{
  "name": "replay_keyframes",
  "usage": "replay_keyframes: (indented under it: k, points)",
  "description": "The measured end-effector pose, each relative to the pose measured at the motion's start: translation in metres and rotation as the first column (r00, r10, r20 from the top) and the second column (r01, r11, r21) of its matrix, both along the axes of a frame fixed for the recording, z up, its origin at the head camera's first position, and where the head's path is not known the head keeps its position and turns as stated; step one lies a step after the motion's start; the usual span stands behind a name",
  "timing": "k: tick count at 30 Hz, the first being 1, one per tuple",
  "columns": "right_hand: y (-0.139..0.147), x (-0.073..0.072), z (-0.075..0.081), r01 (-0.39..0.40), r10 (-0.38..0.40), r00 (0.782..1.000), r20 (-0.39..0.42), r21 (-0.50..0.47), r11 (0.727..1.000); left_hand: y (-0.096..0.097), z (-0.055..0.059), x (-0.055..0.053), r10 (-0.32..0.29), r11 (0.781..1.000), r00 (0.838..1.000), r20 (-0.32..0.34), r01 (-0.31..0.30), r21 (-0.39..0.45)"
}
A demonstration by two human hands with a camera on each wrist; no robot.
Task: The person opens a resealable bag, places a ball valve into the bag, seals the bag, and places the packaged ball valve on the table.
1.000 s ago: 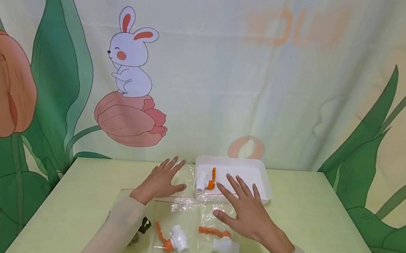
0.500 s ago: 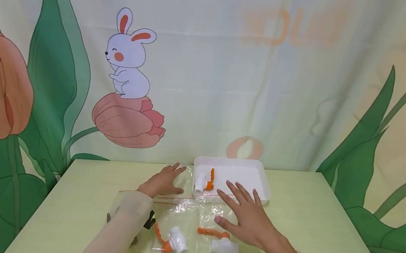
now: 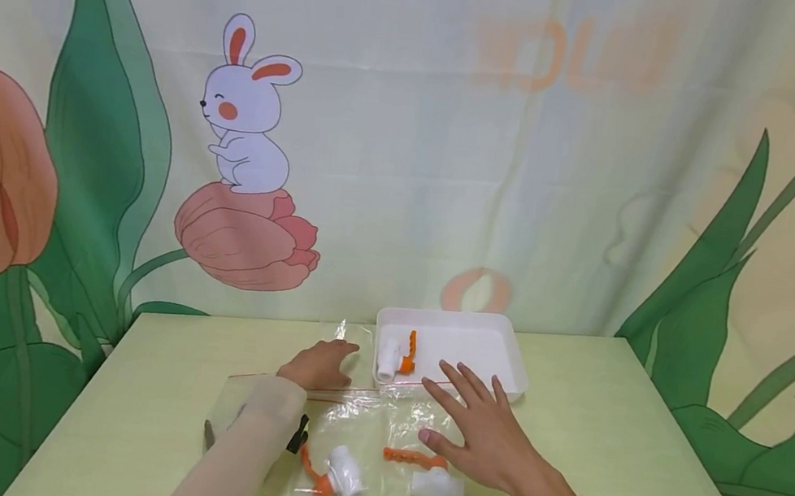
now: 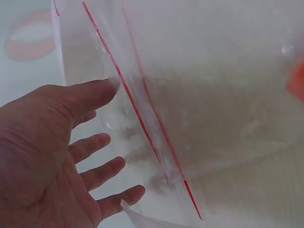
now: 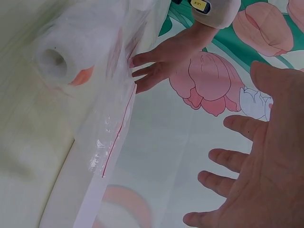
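Note:
My left hand (image 3: 318, 363) reaches over a clear zip bag (image 3: 348, 421) with a red seal line. In the left wrist view its thumb is right at that red line, fingers spread apart. Inside this bag lies a white valve (image 3: 345, 475) with an orange handle. My right hand (image 3: 493, 439) hovers with spread fingers over the upper right of a second zip bag (image 3: 415, 415), holding nothing. That bag contains another white valve (image 3: 438, 487) with an orange handle. A similar valve (image 3: 389, 359) lies at the left end of the white tray (image 3: 470, 350).
Another clear bag (image 3: 358, 334) lies flat beside the tray's left side. Partly behind my left sleeve, a bag (image 3: 234, 393) with a small grey thing (image 3: 209, 433) shows. A printed curtain (image 3: 407, 159) hangs along the table's (image 3: 592, 417) back edge.
My left hand has turned and lowered slightly toward the bags, its raised fingers now pointing right. The right hand stays nearly in place. The head view has shifted slightly; valves and tray are unmoved.

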State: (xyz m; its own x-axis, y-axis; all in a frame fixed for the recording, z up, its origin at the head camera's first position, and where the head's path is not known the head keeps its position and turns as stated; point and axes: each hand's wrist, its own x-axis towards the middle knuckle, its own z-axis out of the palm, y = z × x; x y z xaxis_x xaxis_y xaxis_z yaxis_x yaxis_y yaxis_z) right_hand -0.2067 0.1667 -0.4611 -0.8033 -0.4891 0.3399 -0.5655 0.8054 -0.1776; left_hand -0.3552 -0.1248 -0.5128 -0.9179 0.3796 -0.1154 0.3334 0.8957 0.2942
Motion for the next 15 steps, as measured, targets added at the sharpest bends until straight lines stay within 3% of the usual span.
replay_keyframes:
  k: [15]
  points:
    - [0.0003, 0.0026, -0.0013, -0.015, 0.014, 0.999, 0.03, 0.003, 1.0, 0.0052, -0.0079, -0.0023, 0.01, 0.998, 0.999, -0.036, -0.012, -0.068]
